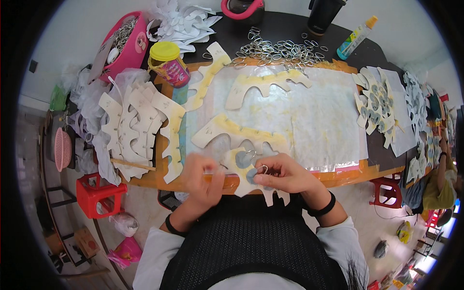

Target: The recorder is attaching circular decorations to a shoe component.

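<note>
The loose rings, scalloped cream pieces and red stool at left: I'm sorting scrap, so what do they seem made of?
Loose rings: likely polished metal, given their silvery glints.
Scalloped cream pieces: perhaps stiff card or fabric, matte; they look thin and flat, but that leaves it open.
Red stool: probably moulded plastic, slightly glossy, with even colour.
</note>
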Demonstrator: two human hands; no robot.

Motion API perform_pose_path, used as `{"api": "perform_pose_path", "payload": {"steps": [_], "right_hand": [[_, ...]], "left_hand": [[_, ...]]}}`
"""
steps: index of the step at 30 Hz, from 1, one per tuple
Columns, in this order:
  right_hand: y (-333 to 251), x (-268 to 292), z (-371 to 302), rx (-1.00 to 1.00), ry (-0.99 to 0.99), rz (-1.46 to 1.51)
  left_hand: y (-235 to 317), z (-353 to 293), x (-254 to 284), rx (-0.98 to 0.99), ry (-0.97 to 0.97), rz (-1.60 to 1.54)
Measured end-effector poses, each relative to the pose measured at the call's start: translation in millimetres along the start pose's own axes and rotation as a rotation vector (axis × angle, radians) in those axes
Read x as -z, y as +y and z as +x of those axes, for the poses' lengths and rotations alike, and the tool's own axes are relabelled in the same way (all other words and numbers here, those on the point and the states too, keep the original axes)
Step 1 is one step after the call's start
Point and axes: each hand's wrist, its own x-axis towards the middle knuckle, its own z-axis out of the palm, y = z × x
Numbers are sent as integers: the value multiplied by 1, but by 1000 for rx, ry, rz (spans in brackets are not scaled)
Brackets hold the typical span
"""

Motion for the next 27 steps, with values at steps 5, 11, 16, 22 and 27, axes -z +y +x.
{"api": "perform_pose_path", "payload": {"steps": [5, 11, 16, 22, 27], "right_hand": [[-9, -2, -1, 26, 67, -73], [-12, -8, -1, 73, 88, -183], [-2, -15, -1, 281, 106, -244], [15, -10, -2, 312, 90, -217], [16, -7, 0, 250, 199, 138]], "left_hand": [[22, -15, 2, 633, -569, -496], [22, -9, -24, 929, -301, -829], [24, -18, -27, 785, -150, -1157], [23, -13, -28, 817, -149, -1200], [12, -5, -26, 836, -299, -1119]]}}
